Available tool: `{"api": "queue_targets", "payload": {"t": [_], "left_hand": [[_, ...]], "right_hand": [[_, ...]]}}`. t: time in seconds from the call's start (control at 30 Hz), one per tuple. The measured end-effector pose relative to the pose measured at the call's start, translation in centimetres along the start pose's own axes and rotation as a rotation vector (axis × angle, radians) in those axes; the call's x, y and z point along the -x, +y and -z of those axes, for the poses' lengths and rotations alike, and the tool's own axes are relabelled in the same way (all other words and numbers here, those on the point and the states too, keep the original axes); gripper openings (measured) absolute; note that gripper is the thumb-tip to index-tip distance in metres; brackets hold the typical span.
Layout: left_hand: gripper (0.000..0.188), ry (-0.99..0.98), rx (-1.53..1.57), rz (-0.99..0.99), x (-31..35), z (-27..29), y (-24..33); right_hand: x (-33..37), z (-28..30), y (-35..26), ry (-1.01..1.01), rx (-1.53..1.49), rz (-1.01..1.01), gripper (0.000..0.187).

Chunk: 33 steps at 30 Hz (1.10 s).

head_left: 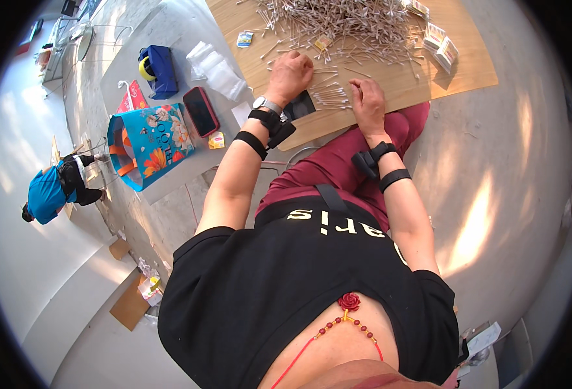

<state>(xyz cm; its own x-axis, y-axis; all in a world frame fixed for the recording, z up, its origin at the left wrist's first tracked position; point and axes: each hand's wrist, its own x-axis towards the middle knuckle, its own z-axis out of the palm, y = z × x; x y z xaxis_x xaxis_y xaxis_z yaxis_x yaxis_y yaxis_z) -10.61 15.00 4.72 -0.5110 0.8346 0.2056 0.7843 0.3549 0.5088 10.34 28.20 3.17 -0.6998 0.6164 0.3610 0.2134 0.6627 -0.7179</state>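
Observation:
A large heap of cotton swabs (338, 23) covers the far part of the wooden table (396, 91). My left hand (290, 76) rests at the near side of the heap, its fingers curled under; whatever they may hold is hidden. Between my hands lies a small row of cotton swabs (330, 96), roughly side by side. My right hand (368, 104) is just right of that row with its fingers drawn together, and I cannot make out anything in them. A dark flat object (302, 106) sits near my left wrist at the table's near edge.
Packed swab boxes (440, 47) stand at the right of the heap, with small packets (245, 39) at its left. Further left are clear plastic bags (216, 70), a blue tape dispenser (161, 71), a phone (201, 110) and a floral bag (153, 144). Another person (52, 191) bends over at far left.

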Motion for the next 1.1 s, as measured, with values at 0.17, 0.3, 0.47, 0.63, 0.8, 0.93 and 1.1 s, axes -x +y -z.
{"api": "queue_targets", "payload": {"t": [0.17, 0.3, 0.47, 0.63, 0.8, 0.93, 1.1], "left_hand": [[0.011, -0.052, 0.095, 0.046, 0.5, -0.4, 0.7], [0.011, -0.05, 0.092, 0.026, 1.6, -0.4, 1.2], [0.011, 0.033, 0.079, -0.016, 3.4, -0.4, 3.9], [0.01, 0.068, -0.001, -0.036, 3.9, -1.7, 5.1], [0.009, 0.061, -0.054, -0.063, 3.3, -1.9, 5.5], [0.008, 0.083, -0.115, -0.105, 3.2, -1.8, 5.9], [0.01, 0.094, -0.06, -0.045, 4.0, -2.3, 5.4]], "right_hand": [[0.3, -0.2, 0.5, -0.006, 0.021, 0.002, 0.012], [0.4, -0.2, 0.5, -0.003, 0.035, 0.001, 0.012], [0.4, 0.0, 0.2, 0.023, 0.014, -0.013, 0.011], [0.7, -0.1, 0.2, 0.029, 0.006, -0.015, 0.011], [0.7, -0.2, 0.6, 0.063, 0.008, 0.023, 0.01], [0.9, -0.2, 0.8, 0.067, 0.005, 0.022, 0.011], [0.8, -0.1, 0.5, 0.072, 0.001, 0.016, 0.011]]}}
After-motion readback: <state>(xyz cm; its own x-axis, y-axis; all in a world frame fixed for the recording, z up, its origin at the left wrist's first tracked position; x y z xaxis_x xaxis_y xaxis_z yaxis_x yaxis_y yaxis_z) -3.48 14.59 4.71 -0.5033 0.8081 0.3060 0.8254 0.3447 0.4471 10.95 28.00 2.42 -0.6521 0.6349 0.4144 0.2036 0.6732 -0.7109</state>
